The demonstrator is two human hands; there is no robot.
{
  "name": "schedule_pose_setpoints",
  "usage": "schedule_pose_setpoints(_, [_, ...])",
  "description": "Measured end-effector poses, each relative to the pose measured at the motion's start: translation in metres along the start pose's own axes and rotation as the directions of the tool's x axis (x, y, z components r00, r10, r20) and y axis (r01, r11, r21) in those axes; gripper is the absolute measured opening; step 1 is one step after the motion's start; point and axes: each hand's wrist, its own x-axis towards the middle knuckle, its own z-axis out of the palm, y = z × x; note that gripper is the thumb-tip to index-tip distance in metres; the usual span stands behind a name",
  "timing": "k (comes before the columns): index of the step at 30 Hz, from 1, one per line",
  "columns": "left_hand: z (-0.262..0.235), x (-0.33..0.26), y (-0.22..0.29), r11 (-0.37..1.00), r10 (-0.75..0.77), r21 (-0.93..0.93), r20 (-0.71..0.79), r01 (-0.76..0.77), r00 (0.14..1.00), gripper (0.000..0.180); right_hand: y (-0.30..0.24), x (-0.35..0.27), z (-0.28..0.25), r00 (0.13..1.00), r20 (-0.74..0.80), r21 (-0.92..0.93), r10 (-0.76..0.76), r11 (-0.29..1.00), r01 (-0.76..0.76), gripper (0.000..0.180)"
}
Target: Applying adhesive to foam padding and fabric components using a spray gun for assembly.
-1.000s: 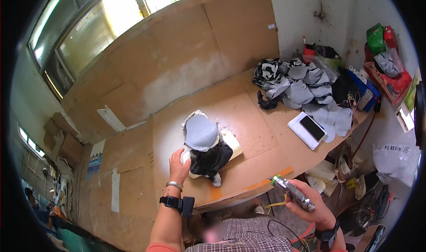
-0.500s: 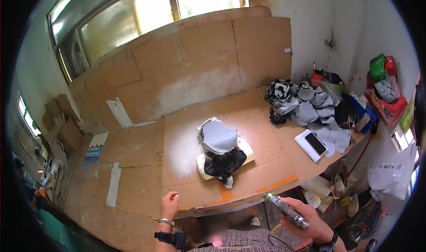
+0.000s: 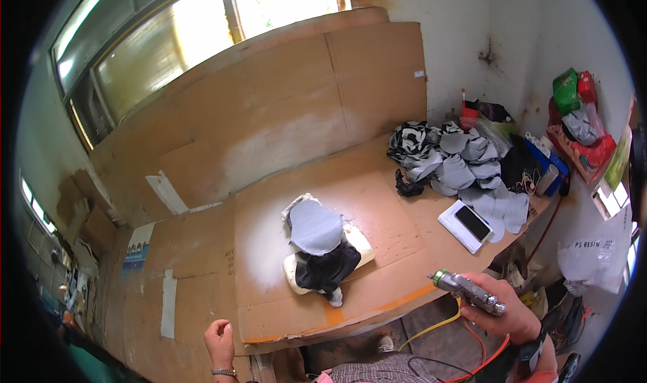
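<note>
My right grip is wrapped around the silvery body of a metal tool, fingers closed on it, its green-ringed tip pointing left. I have it to the right of the grey pad and nearer to me, off the front edge of the worktop. My left grip is curled loosely, nearer to me than the grey pad and to its left (a metal watch band shows at the wrist); nothing shows in it, though I cannot tell how tightly the fingers close.

The grey pad lies on top of a black cloth and a cream block, apart from both my hands. Cardboard covers the worktop under and around it. Right of the grey pad, a phone rests on a flat white object; beyond that, also rightward, sits a heap of grey and black pieces. Behind the grey pad stands a tall cardboard panel, with a bright window above. Far to its right, a red bag hangs near a whitish plastic bag.
</note>
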Motion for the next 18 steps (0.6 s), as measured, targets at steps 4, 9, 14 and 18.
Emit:
schedule_pose_setpoints(4, [0.03,0.006,0.016,1.0,-0.018,0.007,0.047,0.018,0.999,0.011,0.01,0.016,-0.031,0.991,0.136,-0.002,0.012,1.0,-0.012,0.051])
schedule_pose_setpoints(9, [0.071,0.023,0.032,0.999,-0.042,-0.014,0.093,0.044,0.995,0.017,0.002,0.062,-0.052,0.98,0.197,0.138,0.014,0.989,-0.042,0.056])
schedule_pose_setpoints(14, [0.143,0.072,0.044,0.995,0.08,-0.082,0.206,-0.064,0.975,0.027,-0.031,0.109,-0.034,0.955,0.297,0.189,-0.021,0.981,-0.037,0.055])
schedule_pose_setpoints(18, [0.204,0.108,0.054,0.976,0.179,0.05,0.38,-0.214,0.907,0.044,-0.063,0.131,-0.012,0.961,0.274,0.042,0.032,0.998,-0.046,0.05])
